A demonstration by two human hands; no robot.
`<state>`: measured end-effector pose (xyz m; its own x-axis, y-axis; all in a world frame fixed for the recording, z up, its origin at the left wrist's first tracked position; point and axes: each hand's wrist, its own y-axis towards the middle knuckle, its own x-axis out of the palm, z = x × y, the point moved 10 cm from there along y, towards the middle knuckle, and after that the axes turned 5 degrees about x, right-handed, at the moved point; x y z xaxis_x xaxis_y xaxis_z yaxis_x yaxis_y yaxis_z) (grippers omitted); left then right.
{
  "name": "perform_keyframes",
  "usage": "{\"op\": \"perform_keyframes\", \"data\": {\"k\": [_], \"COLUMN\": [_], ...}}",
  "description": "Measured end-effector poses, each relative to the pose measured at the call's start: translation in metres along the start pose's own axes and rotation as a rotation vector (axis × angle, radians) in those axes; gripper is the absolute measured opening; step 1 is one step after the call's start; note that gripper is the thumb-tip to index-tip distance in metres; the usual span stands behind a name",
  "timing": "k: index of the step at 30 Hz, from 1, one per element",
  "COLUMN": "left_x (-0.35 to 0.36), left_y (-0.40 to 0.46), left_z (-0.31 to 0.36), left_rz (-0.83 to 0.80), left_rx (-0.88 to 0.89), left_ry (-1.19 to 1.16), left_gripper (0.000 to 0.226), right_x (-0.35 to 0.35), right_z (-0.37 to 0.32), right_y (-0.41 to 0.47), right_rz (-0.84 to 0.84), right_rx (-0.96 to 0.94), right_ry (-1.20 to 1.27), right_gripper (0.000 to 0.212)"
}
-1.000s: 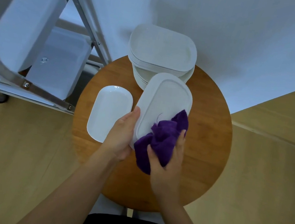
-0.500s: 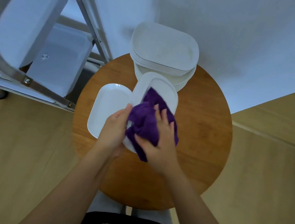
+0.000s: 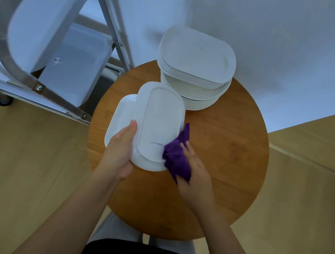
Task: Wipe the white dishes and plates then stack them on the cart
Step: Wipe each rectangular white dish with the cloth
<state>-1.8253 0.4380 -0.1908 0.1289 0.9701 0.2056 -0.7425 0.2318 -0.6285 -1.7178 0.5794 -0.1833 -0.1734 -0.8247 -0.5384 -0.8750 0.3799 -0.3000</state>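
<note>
My left hand grips the near rim of an oblong white dish, held tilted above the round desk and overlapping another dish lying there. My right hand holds the purple cloth against the dish's right edge. I'd sweep the cloth fully along the rim and underside, keeping my left grip firm, before carrying it to the cart. The stack waits behind.

Round brown wooden table in the middle, light wooden floor all around it, plain white wall at the top, soft grey shadows on the wall, paler floor strip at the right.
</note>
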Motion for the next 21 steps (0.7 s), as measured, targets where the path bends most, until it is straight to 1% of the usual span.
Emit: {"op": "perform_keyframes", "data": {"k": [1,3,6,9,11,12,15,18,21], "left_x": [-0.007,-0.023,-0.043,-0.049,-0.046,-0.044,-0.042,-0.037,-0.029], "left_y": [0.001,0.002,0.002,0.002,0.006,0.009,0.025,0.041,0.053], "left_z": [0.001,0.005,0.016,0.031,0.031,0.029,0.021,0.01,-0.011], "left_rz": [0.013,0.06,0.149,0.189,0.168,0.152,0.128,0.138,0.103], "left_rx": [0.007,0.041,0.153,0.315,0.379,0.398,0.437,0.449,0.45], "left_ry": [0.034,0.139,0.332,0.633,0.826,0.905,1.133,1.453,1.618], "left_gripper": [0.036,0.029,0.021,0.022,0.036,0.041,0.045,0.046,0.051], "right_x": [-0.005,-0.016,-0.021,-0.01,0.0,0.003,0.011,0.019,0.025], "right_z": [0.008,0.015,0.018,0.014,0.012,0.011,0.009,0.014,0.019], "right_y": [0.003,0.008,0.009,0.016,0.022,0.024,0.026,0.022,0.016], "right_rz": [0.043,0.14,0.226,0.192,0.166,0.16,0.15,0.131,0.13], "right_rx": [0.057,0.111,0.162,0.197,0.235,0.254,0.292,0.334,0.359], "right_ry": [0.03,0.088,0.174,0.216,0.239,0.251,0.29,0.311,0.33], "right_gripper": [0.068,0.055,0.043,0.038,0.03,0.025,0.023,0.02,0.016]}}
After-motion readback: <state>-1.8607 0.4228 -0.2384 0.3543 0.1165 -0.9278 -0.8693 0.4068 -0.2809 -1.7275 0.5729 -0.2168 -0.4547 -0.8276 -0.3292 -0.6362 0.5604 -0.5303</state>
